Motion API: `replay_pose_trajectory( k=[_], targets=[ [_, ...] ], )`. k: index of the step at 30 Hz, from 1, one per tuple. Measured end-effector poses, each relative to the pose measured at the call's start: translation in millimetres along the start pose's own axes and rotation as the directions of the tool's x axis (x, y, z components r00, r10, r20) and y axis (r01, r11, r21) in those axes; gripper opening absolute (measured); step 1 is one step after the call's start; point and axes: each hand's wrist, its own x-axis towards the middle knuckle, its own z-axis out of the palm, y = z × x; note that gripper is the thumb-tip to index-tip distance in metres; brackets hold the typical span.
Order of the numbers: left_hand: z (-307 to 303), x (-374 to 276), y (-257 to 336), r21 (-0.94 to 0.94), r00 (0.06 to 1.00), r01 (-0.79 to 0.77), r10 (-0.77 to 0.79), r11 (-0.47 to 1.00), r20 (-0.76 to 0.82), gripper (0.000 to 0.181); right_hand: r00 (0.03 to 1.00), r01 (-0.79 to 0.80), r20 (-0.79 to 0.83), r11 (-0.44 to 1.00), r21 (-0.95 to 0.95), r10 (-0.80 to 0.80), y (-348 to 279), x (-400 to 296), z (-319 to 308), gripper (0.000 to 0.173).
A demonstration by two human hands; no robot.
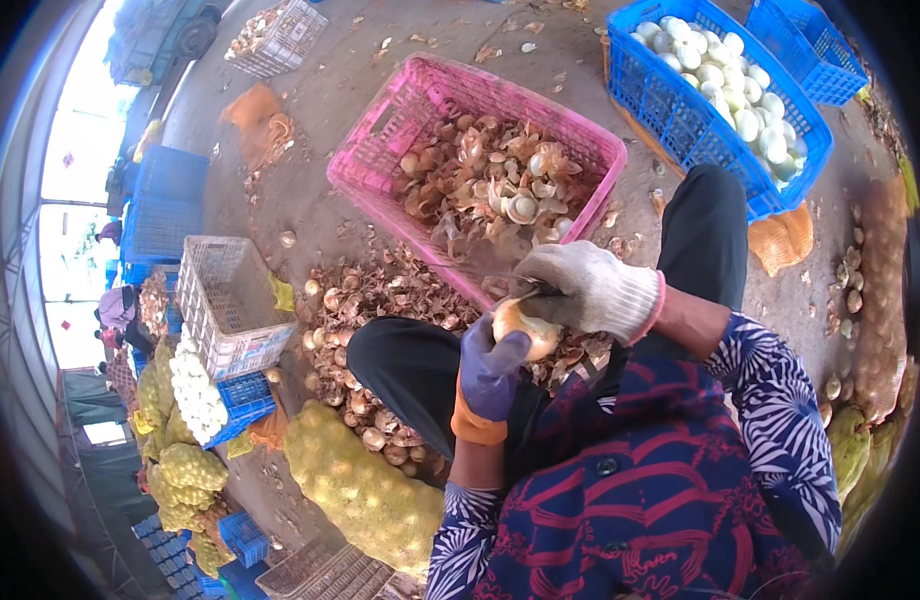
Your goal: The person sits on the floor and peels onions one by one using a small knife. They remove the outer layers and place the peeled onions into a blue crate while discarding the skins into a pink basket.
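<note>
My left hand, in a purple and orange glove, holds a partly peeled onion above my lap. At the onion's top is my right hand, in a soiled white knit glove. It is closed on what looks like a knife, whose thin blade points left; the handle is hidden in my fist. Just beyond my hands, a pink plastic crate contains onion skins and trimmings. Unpeeled onions and loose skins form a pile on the floor between the crate and my knee.
A blue crate of peeled white onions stands at upper right. A yellow mesh sack of onions lies at my left. Beyond it, an off-white crate rests above peeled onions in a blue crate. Other people are at far left.
</note>
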Motion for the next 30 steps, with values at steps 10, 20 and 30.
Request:
replay_pose_trajectory(
  k=[10, 20, 30],
  targets=[
    [-12.3, -1.6, -13.8, -0.323, 0.974, 0.006, 0.067, 0.946, 0.214, 0.096, 0.968, -0.251, -0.086, 0.886, -0.39, 0.236, 94.1, 58.8, -13.1, 0.039],
    [-13.1, 2.2, -9.2, -0.34, 0.989, -0.149, 0.139, 0.929, -0.052, 0.095, 0.983, -0.058, 0.131, 0.899, -0.434, 0.126, 12.2, 14.5, -16.6, 0.019],
    [-10.9, -2.7, -5.8, -0.276, 0.981, -0.021, 0.073, 0.961, 0.179, 0.095, 0.947, 0.178, 0.317, 0.904, -0.389, -0.05, -0.8, -31.7, -26.3, 0.037]
  ],
)
